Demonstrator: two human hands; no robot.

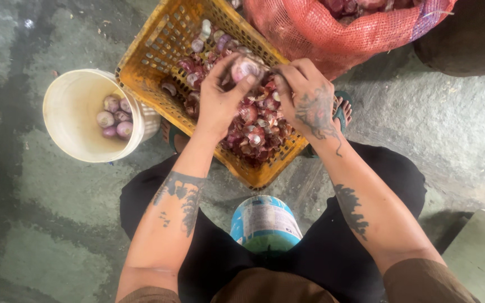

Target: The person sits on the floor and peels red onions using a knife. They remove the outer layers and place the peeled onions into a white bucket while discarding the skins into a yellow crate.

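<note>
While held above the yellow plastic lattice crate (158, 39) of peel scraps, the small round purple-skinned onion (246, 68) sits pinched in left hand (218, 104); right hand (307, 98) closed on its edge. Judged light, firm, papery-slippery; grip round the sides.

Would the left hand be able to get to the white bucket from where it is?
Probably yes: the left hand holds an onion over the yellow crate, and the white bucket sits open just beside.
</note>
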